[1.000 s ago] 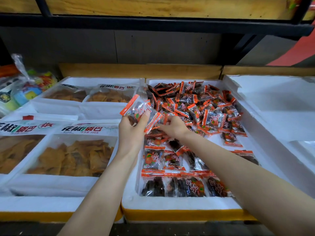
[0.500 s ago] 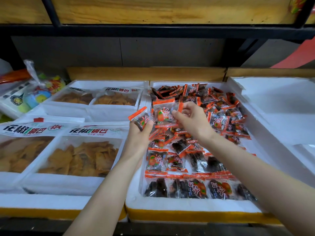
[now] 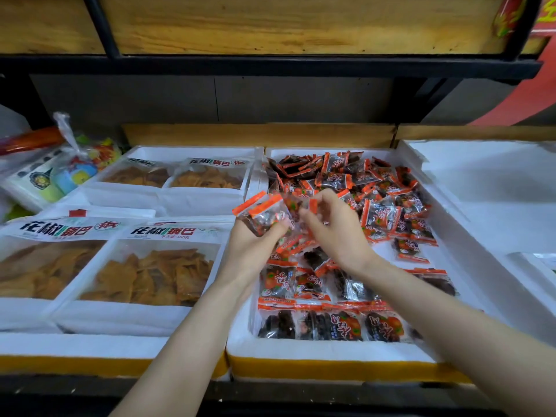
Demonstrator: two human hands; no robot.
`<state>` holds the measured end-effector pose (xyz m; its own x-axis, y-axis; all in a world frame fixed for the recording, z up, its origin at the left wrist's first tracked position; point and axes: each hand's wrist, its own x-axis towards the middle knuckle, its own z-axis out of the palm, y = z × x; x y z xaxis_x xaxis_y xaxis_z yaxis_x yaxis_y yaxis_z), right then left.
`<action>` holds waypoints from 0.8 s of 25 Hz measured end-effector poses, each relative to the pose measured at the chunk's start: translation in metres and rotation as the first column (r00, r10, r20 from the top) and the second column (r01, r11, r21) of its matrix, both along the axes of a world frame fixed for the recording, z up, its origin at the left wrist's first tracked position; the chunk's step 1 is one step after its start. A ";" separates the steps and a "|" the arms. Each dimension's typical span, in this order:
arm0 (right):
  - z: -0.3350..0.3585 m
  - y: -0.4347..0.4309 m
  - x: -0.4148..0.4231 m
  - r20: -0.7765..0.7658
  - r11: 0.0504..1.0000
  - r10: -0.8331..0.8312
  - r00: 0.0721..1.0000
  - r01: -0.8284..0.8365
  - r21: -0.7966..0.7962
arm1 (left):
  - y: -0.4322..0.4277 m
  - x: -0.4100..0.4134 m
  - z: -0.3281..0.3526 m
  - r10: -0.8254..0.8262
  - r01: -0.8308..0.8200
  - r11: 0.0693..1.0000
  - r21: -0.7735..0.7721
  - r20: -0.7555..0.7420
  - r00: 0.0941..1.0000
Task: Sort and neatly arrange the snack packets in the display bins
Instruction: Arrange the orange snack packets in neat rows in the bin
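**Hands meet mid-bin, loose heap just past the right one**

The left hand (image 3: pixel 255 245) grips a small stack of packets (image 3: pixel 264 213), thumb across the front and the orange sealed ends tilted up and off to its left. Right beside it, the right hand (image 3: pixel 337 236) has curled fingers pinching a single packet (image 3: pixel 311 206) at the stack's edge, pretty blurry though. The loose heap (image 3: pixel 376 188) lies beyond and right of the right hand, so that hand's nearer. The tidy row (image 3: pixel 325 325) sits under both wrists by the bin (image 3: pixel 331 350) front wall.
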<state>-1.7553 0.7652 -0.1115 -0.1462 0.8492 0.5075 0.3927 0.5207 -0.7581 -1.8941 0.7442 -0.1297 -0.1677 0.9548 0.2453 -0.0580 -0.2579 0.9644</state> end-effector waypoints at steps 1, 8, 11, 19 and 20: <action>0.004 0.001 0.006 -0.049 0.999 -0.001 0.999 -0.001 -0.038 | -0.001 -0.002 0.001 0.028 -0.028 1.000 0.004 0.042 0.999; -0.009 -0.003 0.026 0.305 0.943 0.256 0.917 -0.168 -0.287 | 0.002 -0.011 0.002 0.102 -0.107 0.994 0.018 0.189 0.977; -0.027 -0.015 0.003 0.395 0.871 0.466 0.792 -0.330 -0.365 | 0.002 -0.009 -0.001 0.052 -0.056 0.998 0.026 0.158 0.986; -0.040 -0.026 -0.003 0.354 0.856 0.460 0.814 -0.301 -0.421 | 0.002 -0.008 -0.005 0.000 0.000 1.000 -0.003 0.124 0.992; -0.043 -0.028 -0.003 0.361 0.858 0.454 0.814 -0.290 -0.424 | 0.002 -0.008 -0.005 -0.012 0.012 1.000 -0.004 0.120 0.993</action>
